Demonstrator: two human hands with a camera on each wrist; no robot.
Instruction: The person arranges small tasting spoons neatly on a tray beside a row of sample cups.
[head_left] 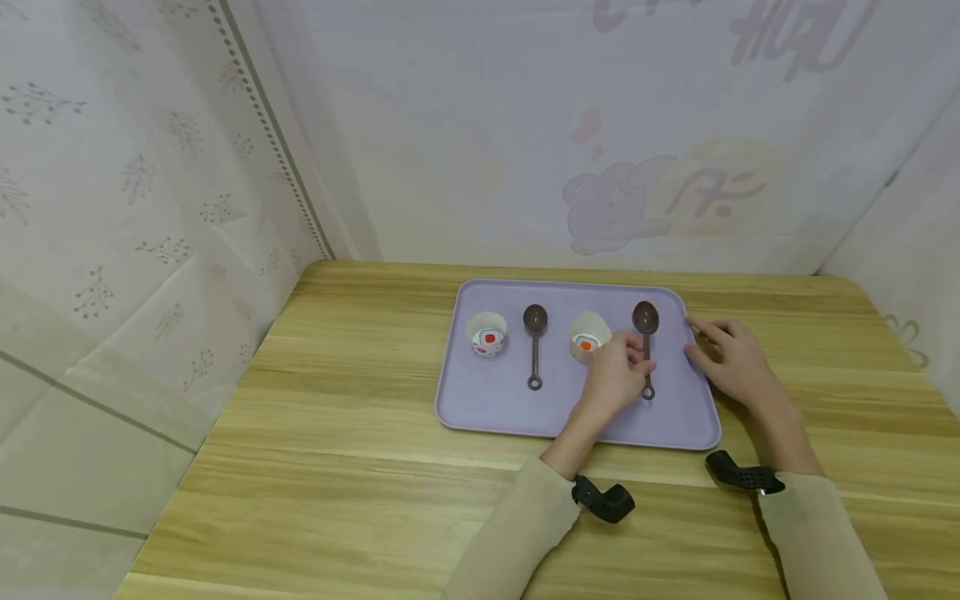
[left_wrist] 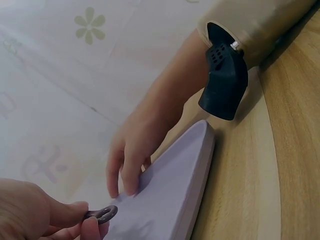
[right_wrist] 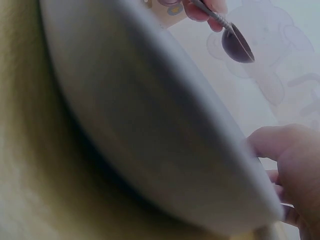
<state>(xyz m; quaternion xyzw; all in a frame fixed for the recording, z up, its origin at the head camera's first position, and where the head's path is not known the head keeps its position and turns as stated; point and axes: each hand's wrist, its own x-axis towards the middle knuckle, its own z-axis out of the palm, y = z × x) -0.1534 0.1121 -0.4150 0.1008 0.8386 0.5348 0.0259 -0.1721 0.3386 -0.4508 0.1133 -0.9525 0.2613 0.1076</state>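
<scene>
My left hand pinches the handle of a brown measuring spoon over the right part of a lilac tray. In the left wrist view, the ring end of the spoon's handle sticks out past the fingertips; in the right wrist view its bowl appears above the tray rim. My right hand rests its fingertips on the tray's right edge. Beside the left hand stands a paper cup with an orange square mark inside, partly hidden by the fingers.
On the tray's left side are another paper cup with a red mark inside and a second brown spoon. The wooden table carries the tray. A printed cloth hangs behind the table.
</scene>
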